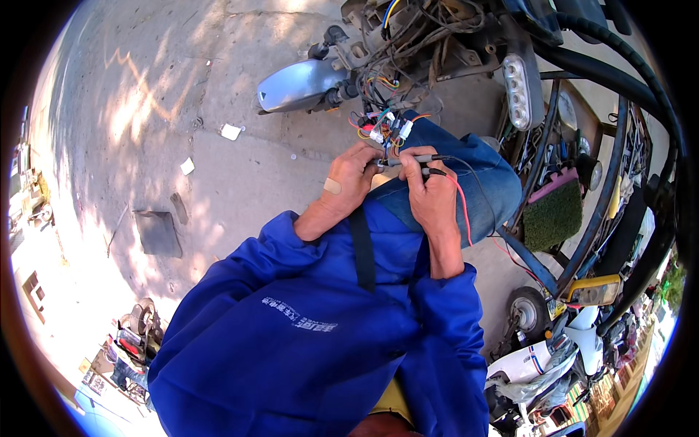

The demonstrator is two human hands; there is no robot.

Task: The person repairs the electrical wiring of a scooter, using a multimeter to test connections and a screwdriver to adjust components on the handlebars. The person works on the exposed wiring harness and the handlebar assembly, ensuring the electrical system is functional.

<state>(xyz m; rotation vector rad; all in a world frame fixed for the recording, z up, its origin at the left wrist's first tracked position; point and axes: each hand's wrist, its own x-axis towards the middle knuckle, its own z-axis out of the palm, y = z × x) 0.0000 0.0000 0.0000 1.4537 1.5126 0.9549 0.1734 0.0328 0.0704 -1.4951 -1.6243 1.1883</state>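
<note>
My left hand (346, 182), with a plaster on its back, pinches a small connector (380, 162) on a bundle of coloured wires and white plugs (378, 127), which hangs from the vehicle's front. My right hand (429, 193) is closed on two test probes (435, 172), held against or very near that connector; the exact contact is too small to tell. A black lead and a red lead (462, 211) trail from the probes to the right, toward what looks like a yellow-cased meter (593, 290). My bent knee in blue jeans (484, 182) is under the wiring and my right hand.
A vehicle's silver fender (298, 84), dark cables and lamp (518, 91) are ahead. At the right stand a metal frame (553, 146) with tools and green mat (553, 222), and a white scooter (520, 368). Concrete ground (109, 182) at left carries scraps and a grey sheet (156, 233).
</note>
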